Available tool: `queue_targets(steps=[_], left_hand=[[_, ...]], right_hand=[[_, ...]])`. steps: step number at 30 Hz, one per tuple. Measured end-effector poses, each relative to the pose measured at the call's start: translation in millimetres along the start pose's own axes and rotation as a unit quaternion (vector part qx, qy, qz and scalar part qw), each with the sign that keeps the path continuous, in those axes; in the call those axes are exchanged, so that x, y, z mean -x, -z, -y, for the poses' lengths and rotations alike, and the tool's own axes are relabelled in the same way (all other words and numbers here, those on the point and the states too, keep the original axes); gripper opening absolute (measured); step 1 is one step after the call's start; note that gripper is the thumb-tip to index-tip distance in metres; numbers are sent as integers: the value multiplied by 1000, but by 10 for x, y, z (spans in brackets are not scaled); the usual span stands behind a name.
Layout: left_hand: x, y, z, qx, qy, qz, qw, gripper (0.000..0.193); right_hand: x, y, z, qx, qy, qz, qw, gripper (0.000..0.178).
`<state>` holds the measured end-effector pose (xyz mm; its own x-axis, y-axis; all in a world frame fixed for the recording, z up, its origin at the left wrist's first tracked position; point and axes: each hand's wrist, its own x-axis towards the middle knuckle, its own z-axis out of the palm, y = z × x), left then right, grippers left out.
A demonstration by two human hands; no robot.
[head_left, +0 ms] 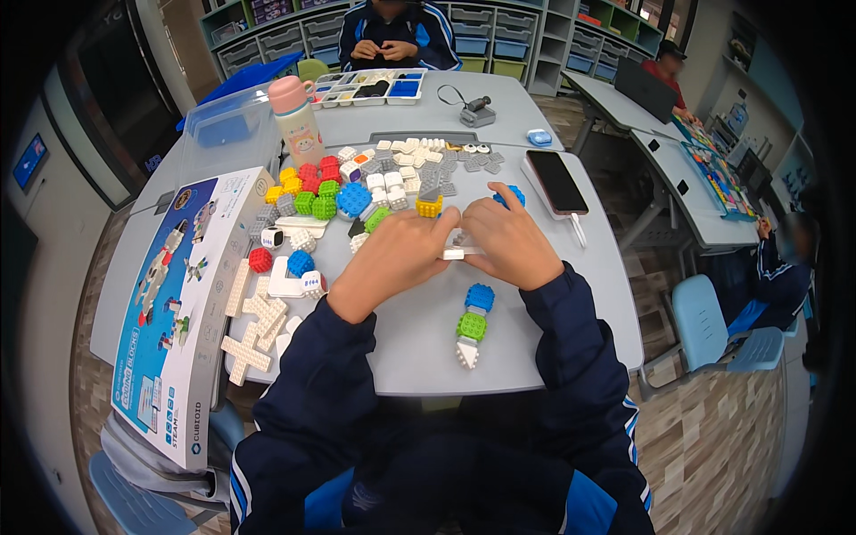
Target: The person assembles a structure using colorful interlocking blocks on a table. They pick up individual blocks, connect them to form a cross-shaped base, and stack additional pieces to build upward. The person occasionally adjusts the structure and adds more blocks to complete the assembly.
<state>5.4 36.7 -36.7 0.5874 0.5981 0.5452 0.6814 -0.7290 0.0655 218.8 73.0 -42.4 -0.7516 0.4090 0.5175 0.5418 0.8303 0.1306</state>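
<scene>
My left hand [392, 260] and my right hand [512, 239] meet over the table, fingers closed around a small building-block assembly. Its white piece [454, 254] shows between my thumbs. Beyond the left fingers a yellow block [429, 208] with a grey top sticks out, and a blue block [509, 196] shows at the right fingertips. Whether these two are joined to the white piece is hidden by my hands. Nearer to me lies a separate row of joined blocks: a blue round block [480, 297], a green block [472, 327] and a white pointed piece [467, 353].
Loose blocks in several colours [323, 198] crowd the left and middle. White studded beams [250, 346] lie near left, beside a large box [169, 312]. A bottle [295, 120], phone [559, 183] and sorting tray [373, 88] stand around. Someone [392, 40] sits opposite.
</scene>
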Motion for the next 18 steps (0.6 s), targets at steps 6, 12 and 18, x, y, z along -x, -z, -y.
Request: queue_targets(steps=[6,12,18], left_hand=[[-46,99,85,-62,-24,-42,997,50],[-60,243,205,-126,-28,-132,983,61],[-39,143,299,-155,-65,-137,976,50]], right_hand=[[4,16,-39,25,-5,-41,999,37],[32,120,-140,49,-22,-106,993,39],[34,110,-109,46,-29,-107,993,40]])
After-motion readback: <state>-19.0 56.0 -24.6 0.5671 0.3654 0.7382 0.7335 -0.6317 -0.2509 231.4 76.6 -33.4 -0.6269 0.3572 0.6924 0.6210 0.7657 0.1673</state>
